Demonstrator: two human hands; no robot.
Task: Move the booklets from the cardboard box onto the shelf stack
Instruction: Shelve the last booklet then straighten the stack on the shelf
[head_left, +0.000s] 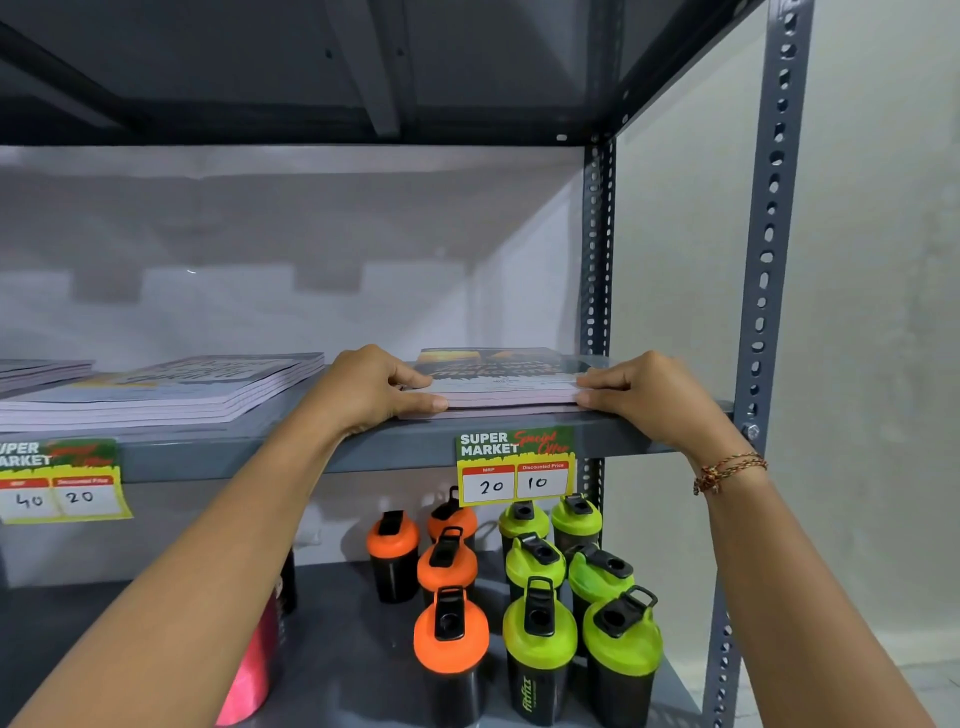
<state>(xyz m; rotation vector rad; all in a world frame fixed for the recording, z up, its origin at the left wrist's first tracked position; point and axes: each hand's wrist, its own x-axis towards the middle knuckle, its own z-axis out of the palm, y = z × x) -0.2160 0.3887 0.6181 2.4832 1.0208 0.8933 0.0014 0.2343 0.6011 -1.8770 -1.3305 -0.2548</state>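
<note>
1. On the grey metal shelf (415, 447) at the right end, a small stack of pale-edged paper booklets with a dark printed cover (501, 382) is lying flat, close to the shelf's front lip.
2. Gripping the stack's left edge, the left hand (371, 387) is closing on it with the thumb below along the front and the fingers curled over the top cover.
3. Mirroring it, the right hand (641, 392) is clamping the stack's right edge, thumb at the front and fingers lying on the cover; a thin red-and-gold thread bracelet (727, 470) is sitting on that wrist.
4. Further left on the same shelf, a taller pile of similar booklets (171, 392) is resting flat, apart from the held stack, and a third pile (36, 371) is showing partly at the picture's left edge.
5. Hanging from the shelf's front lip just below the held stack, a green, white and red supermarket price tag reading 20 and 10 (515, 465) is facing outward; a second tag reading 40 and 20 (62, 480) is hanging at the left.
6. Standing on the lower shelf, black shaker bottles with orange lids (449, 636) are grouped beside black shaker bottles with lime-green lids (540, 631).
7. Rising at the right, a grey perforated steel upright (769, 249) is framing the rack against a pale wall.
</note>
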